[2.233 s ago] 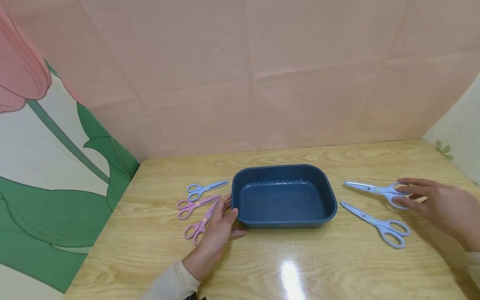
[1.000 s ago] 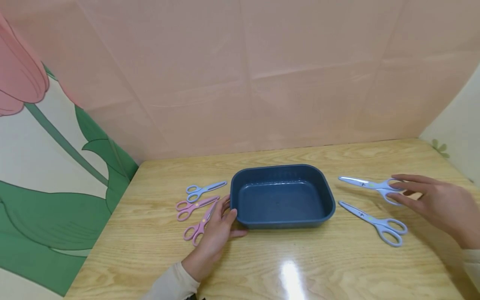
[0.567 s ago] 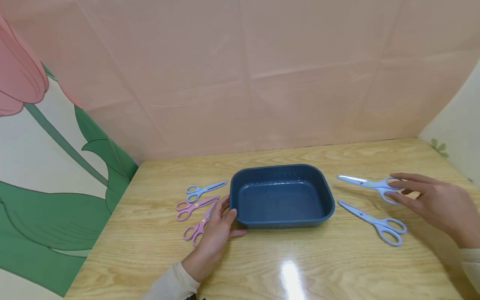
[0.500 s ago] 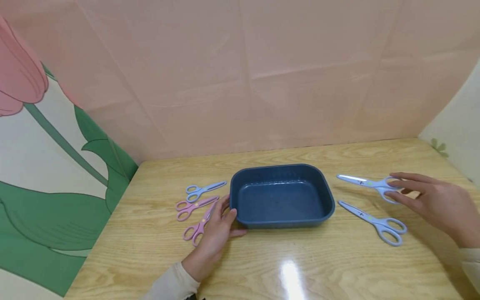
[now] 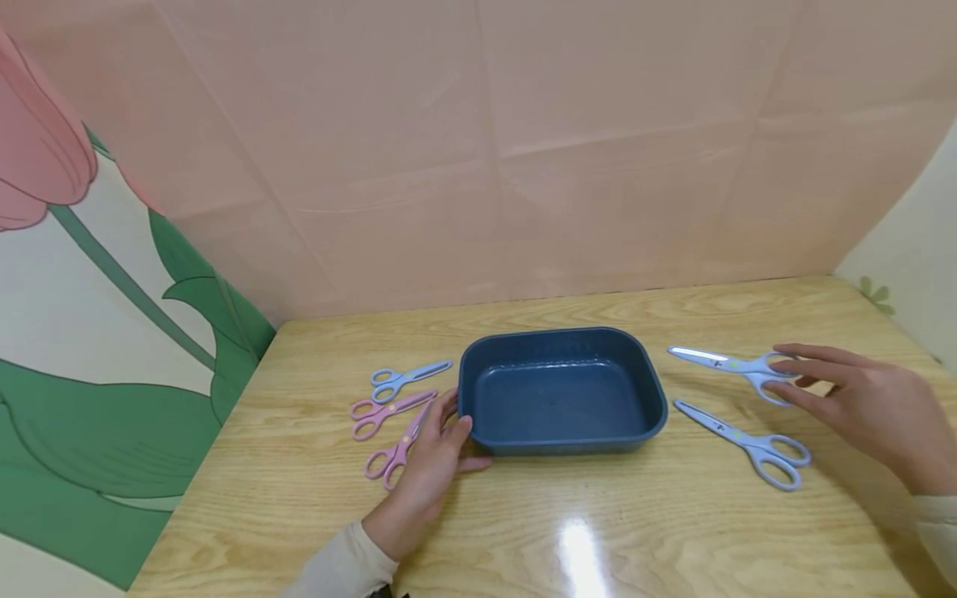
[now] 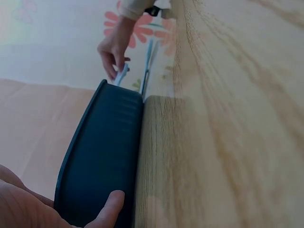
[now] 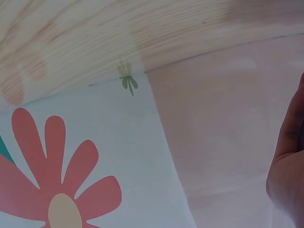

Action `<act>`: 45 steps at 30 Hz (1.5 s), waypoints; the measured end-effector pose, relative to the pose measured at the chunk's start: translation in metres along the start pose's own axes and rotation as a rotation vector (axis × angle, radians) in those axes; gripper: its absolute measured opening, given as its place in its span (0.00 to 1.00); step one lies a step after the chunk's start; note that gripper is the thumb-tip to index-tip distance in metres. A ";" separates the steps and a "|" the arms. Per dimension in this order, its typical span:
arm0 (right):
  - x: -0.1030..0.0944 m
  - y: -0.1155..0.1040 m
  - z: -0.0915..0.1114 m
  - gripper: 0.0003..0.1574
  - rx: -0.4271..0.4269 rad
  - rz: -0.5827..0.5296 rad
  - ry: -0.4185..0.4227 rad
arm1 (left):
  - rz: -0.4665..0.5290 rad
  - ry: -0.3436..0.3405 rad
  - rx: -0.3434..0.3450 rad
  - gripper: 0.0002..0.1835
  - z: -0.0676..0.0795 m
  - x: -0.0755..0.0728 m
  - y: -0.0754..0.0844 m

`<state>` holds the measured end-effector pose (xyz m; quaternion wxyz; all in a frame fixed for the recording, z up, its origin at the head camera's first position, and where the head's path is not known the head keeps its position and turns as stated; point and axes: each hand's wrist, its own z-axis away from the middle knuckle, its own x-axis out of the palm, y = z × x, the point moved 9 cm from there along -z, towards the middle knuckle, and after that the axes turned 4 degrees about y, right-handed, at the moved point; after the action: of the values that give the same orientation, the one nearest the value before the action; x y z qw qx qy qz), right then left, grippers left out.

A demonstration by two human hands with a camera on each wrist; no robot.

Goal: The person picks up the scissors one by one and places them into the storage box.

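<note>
A dark blue plastic storage box (image 5: 564, 448) with nothing in it stands mid-table. My left hand (image 5: 428, 469) holds its near left corner, thumb at the rim and a finger along the front wall. In the left wrist view, this hand's fingers (image 6: 110, 209) lie against the box wall (image 6: 102, 142). To the right, my right hand (image 5: 867, 399) pinches light blue scissors (image 5: 736, 365) by the handles, blades pointing left toward the box. A second pair of light blue scissors (image 5: 748, 442) lies just below them. The right wrist view shows only the hand's edge (image 7: 289, 156).
Left of the box lie small blue scissors (image 5: 407, 380) and two pairs of pink scissors, one upper (image 5: 389, 409) and one lower (image 5: 396, 455), partly behind my left hand. A pink cloth wall (image 5: 493, 166) bounds the wooden table (image 5: 598, 531) at the back.
The scissors in my right hand have shifted left and slightly up with the hand, closer to the box. My left hand stays at the box corner.
</note>
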<state>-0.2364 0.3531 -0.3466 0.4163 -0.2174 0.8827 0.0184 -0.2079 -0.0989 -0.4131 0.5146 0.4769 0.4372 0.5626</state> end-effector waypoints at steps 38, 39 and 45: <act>-0.005 0.004 -0.005 0.31 0.055 -0.078 -0.010 | -0.017 0.003 -0.003 0.27 0.000 -0.001 0.001; -0.006 0.004 -0.005 0.31 0.053 -0.082 -0.006 | -0.019 0.006 -0.004 0.27 0.000 -0.001 0.001; -0.010 -0.003 -0.007 0.31 0.040 -0.090 0.007 | -0.025 0.014 -0.009 0.27 0.000 -0.001 0.002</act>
<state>-0.2347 0.3528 -0.3346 0.4180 -0.2487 0.8735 -0.0188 -0.2079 -0.0996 -0.4117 0.5209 0.4651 0.4441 0.5614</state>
